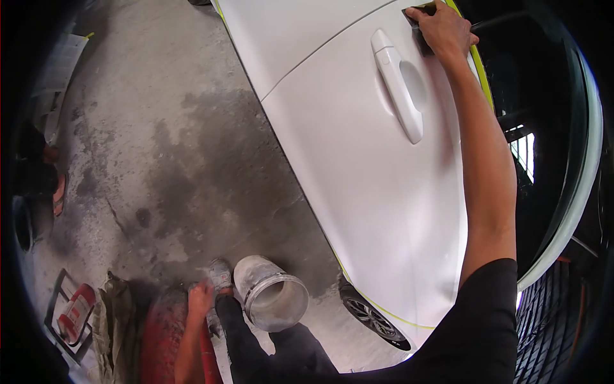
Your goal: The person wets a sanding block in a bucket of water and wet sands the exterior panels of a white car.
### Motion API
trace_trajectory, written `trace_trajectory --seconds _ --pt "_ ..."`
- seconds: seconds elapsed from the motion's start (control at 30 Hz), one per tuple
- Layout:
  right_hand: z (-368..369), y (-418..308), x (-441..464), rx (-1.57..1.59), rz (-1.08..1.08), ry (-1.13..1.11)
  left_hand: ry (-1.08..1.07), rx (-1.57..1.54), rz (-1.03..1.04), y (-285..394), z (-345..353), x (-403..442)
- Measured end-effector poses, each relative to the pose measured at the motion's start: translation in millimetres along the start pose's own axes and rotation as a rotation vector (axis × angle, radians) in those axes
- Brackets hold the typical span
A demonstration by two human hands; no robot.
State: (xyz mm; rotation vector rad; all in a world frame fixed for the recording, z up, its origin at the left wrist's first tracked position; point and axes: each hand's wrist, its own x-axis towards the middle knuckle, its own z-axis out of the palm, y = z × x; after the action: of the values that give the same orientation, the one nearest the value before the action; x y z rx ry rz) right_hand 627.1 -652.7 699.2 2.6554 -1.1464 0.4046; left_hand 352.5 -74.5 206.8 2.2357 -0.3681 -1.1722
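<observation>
My right hand (444,31) is at the upper right, bent over a dark, flat piece that looks like sandpaper (421,40). It presses this against the white car door (358,160), just below the window edge. Yellow-green masking tape (483,80) runs along that edge. Below the hand is the white door handle (398,86). Low on the left hangs my left hand (201,297), its fingers curled and no object visible in them. Behind it is a red, dusty surface (166,336).
A whitish, dusty bucket (272,294) is on the floor by my shoe (220,274). A car wheel (374,320) shows at the lower right. At the lower left are a red container (77,312) and a drab cloth (114,320). Another person's foot (59,194) is at far left.
</observation>
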Motion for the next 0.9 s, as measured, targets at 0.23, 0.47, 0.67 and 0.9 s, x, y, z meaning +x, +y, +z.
trace_trajectory --seconds 0.23,0.47,0.67,0.9 --pt "14 53 -161 0.548 -0.174 -0.026 0.109 -0.409 0.258 187 -30 12" --pt "198 157 -512 0.925 0.312 -1.088 -0.129 -0.047 -0.052 118 116 18" --pt "247 222 -689 0.705 0.482 -1.215 0.021 0.014 -0.048 -12 260 -38" --pt "275 264 -750 0.975 0.706 -1.213 0.182 0.105 0.067 -16 266 -11"
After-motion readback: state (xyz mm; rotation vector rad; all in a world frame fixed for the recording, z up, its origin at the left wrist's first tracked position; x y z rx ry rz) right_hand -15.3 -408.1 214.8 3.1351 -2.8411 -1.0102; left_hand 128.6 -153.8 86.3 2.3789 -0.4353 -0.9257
